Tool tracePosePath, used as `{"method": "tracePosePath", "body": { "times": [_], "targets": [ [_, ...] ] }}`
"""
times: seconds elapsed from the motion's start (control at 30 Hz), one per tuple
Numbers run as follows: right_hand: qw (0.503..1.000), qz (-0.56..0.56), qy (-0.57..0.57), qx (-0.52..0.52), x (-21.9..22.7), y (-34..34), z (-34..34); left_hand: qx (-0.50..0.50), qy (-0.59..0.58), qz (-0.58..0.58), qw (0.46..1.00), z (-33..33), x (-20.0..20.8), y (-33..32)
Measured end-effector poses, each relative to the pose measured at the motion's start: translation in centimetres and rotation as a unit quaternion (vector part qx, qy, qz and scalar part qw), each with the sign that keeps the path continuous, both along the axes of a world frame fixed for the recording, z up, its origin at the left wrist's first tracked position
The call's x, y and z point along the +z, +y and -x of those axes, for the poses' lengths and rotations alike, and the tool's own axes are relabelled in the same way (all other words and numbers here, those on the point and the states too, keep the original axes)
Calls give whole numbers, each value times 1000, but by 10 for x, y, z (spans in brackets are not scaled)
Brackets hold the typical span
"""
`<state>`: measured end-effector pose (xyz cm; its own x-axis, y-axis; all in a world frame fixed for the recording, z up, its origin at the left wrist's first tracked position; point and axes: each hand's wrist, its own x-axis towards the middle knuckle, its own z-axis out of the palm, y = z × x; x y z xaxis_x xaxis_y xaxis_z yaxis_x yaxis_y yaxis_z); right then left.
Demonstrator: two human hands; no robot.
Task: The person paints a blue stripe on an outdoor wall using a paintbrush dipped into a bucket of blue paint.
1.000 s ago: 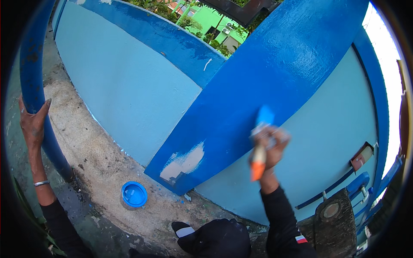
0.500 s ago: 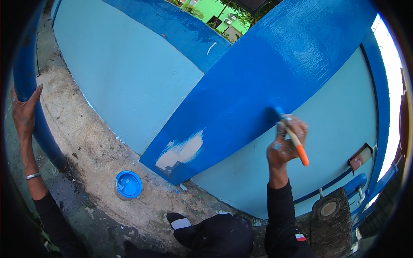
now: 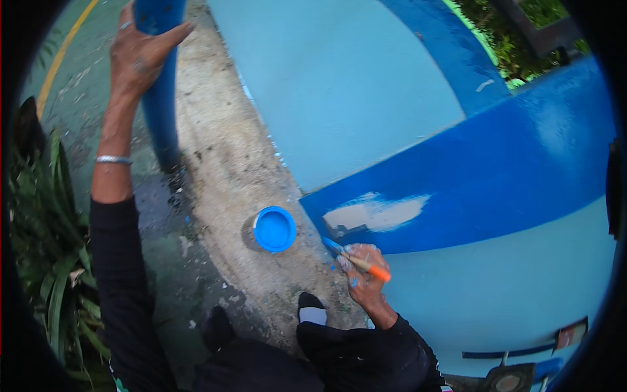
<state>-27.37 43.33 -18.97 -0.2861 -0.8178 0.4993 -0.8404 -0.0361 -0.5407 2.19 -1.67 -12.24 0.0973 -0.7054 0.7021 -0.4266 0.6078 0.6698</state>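
My right hand [image 3: 367,274] is closed round a paintbrush [image 3: 356,261] with a pale handle tipped in orange and blue paint on its bristles. The bristles are by the lower corner of the dark blue wall band [image 3: 470,189], near the pail; whether they touch the wall I cannot tell. Close by on that band is an unpainted whitish patch [image 3: 392,212]. An open pail [image 3: 275,229] of blue paint stands on the concrete ledge, left of the brush. Up at the left, my left hand [image 3: 138,62] grips a blue metal pole [image 3: 160,111], fingers partly hidden behind it.
Light blue wall panels [image 3: 339,85] lie on both sides of the band. Leafy plants [image 3: 59,274] grow at the left edge. My shoes [image 3: 312,308] stand on the ground below the pail. A dark bracket-like fitting [image 3: 509,379] sits at the lower right.
The view has swung toward the left. My right hand has brought the brush down from the middle of the blue band toward the pail. My left hand still holds the pole.
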Motion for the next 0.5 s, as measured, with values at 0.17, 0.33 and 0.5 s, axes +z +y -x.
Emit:
{"method": "tracePosePath", "body": {
  "times": [0.17,0.33,0.5],
  "targets": [
    [945,-56,-313,-72,-46,-63,-23,12,7,22,1000,-1,-3,0],
    [967,-150,-201,-38,-79,-97,-25,-38,51,-32,997,3,30,32],
    [969,-198,-150,-22,-96,-107,-28,-14,60,-23,998,6,30,34]
  ]
}}
